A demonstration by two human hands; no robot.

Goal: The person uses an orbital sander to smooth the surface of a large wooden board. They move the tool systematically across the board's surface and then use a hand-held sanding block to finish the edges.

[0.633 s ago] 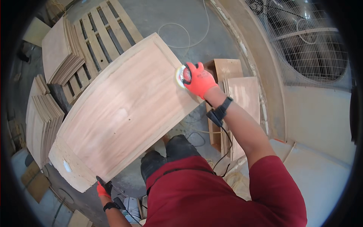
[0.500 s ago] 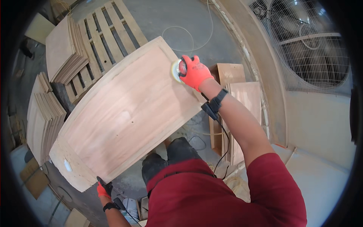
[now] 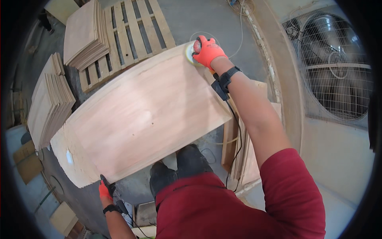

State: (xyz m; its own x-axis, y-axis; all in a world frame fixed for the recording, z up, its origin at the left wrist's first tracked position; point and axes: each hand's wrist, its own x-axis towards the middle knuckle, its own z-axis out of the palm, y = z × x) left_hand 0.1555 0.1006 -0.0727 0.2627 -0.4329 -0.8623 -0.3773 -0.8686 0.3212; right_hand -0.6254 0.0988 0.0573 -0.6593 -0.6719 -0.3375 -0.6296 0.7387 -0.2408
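A pale wooden panel (image 3: 135, 113) lies under a round sander (image 3: 190, 54), around which the gloved fingers of the right hand (image 3: 209, 51) are clamped, that arm stretched far forward. The left hand (image 3: 106, 189) touches the panel's near edge; whether it grips cannot be told. Since half a second ago, the right hand has taken the sander to the far corner. The panel spreads left and nearer from it; a slatted pallet (image 3: 139, 34) lies left of that hand.

The grey floor (image 3: 191, 20) carries a slatted pallet (image 3: 139, 26) bearing stacked panels (image 3: 82, 34).
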